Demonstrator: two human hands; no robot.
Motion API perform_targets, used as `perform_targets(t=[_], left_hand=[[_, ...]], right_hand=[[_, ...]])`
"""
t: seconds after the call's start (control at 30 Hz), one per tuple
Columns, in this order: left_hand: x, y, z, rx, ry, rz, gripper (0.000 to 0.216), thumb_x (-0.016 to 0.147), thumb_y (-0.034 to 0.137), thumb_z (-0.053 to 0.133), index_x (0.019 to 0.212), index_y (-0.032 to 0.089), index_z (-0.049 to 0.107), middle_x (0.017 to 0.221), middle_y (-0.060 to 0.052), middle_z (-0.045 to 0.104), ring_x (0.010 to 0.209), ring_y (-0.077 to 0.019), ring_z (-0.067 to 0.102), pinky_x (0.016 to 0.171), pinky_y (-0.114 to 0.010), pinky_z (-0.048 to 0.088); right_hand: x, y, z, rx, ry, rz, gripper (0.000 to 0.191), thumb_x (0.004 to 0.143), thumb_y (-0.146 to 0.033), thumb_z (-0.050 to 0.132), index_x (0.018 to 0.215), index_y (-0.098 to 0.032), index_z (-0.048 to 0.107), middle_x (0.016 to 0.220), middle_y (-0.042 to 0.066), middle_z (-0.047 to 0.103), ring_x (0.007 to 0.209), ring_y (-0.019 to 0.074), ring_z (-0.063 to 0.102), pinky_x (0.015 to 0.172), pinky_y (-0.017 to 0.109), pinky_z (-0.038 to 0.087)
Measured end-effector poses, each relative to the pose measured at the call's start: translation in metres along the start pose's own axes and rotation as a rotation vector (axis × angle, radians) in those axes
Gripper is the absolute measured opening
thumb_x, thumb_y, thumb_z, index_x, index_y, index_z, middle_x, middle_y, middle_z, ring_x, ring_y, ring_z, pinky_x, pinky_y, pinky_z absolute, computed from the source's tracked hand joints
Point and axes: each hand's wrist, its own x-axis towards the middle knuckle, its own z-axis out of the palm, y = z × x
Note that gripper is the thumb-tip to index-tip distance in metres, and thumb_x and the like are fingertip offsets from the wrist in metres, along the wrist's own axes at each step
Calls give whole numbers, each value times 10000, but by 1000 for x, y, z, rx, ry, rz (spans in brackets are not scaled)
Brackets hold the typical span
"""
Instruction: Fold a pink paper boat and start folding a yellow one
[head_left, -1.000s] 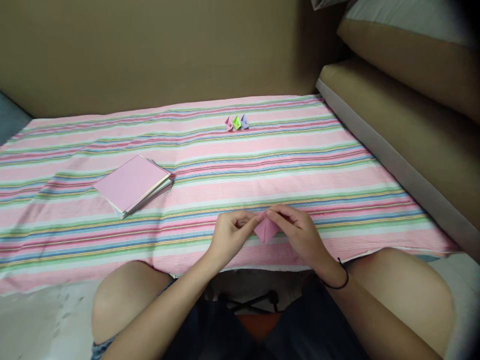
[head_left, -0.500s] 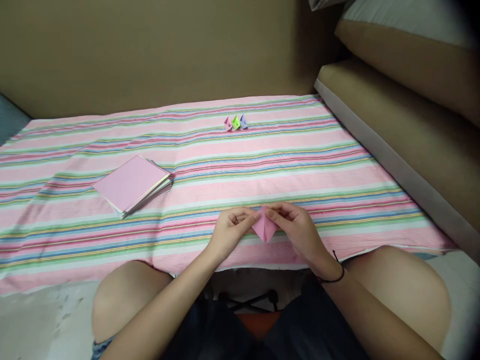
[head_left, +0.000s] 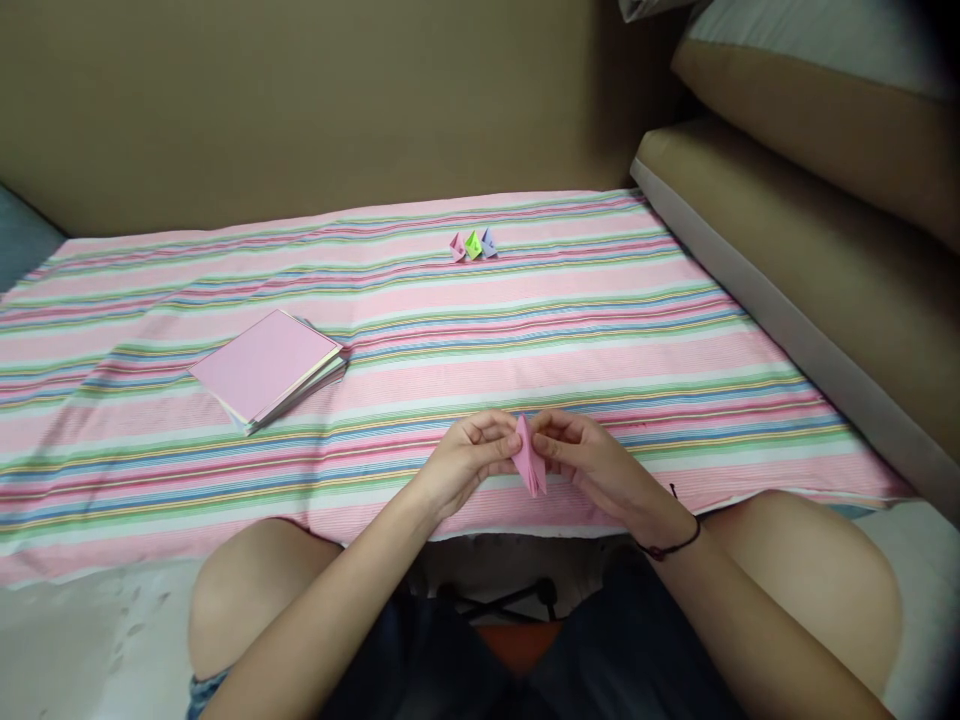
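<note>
My left hand (head_left: 466,458) and my right hand (head_left: 592,462) pinch a small folded pink paper piece (head_left: 530,465) between their fingertips, just above the near edge of the striped cloth (head_left: 525,330). The paper stands on edge and looks narrow, its point facing down. A dark band circles my right wrist. Both hands have their fingers curled closed on the paper.
A stack of square paper sheets (head_left: 266,366), pink on top, lies to the left on the cloth. Three small folded paper figures (head_left: 473,245), pink, green and lilac, stand in a row at the far side. Brown cushions (head_left: 810,250) border the right. My bare knees are below.
The pink piece, first a wide flat diamond, has been pressed together into a narrow upright shape. Both hands moved slightly closer together.
</note>
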Motion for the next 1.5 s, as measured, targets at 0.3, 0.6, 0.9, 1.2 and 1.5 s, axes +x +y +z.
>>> perform_targets(t=[0.3,0.6,0.9,1.2,1.5], left_hand=[[1,2,4,246,21,163,287,667,336,790,776,132,619,655,10,588,575,-74,505,552,-189,399],[-4,18,1,641,49,216,277,748,380,707,888,146,661,764,-19,633,654,-105,542,577,-195,397],[1,11,-5,500,179,156,358,623,395,799,800,114,665,661,-17,634,583,-93,538,546,-198,392],[-1,15,-7,447,157,79,339,628,410,796,701,124,628,645,-28,676,601,-127,625,607,-228,494],[-1,14,-5,520,181,167,310,684,405,759,668,129,620,617,-29,679,584,-129,633,590,-211,494]], right_hand=[[4,9,2,-28,30,-39,219,702,-343,768,769,-181,636,670,-31,602,588,75,520,552,204,424],[-2,0,-2,-456,223,-313,228,686,-368,767,785,-199,653,756,23,667,707,162,623,645,292,529],[4,3,-5,-441,194,-263,268,723,-394,729,900,-209,651,813,25,688,781,176,651,668,287,536],[0,-3,-5,-621,123,-182,215,777,-407,660,785,-206,734,652,10,690,608,181,651,584,305,541],[-2,-6,-10,-663,161,-280,217,823,-389,608,865,-217,735,795,17,720,736,196,662,632,299,525]])
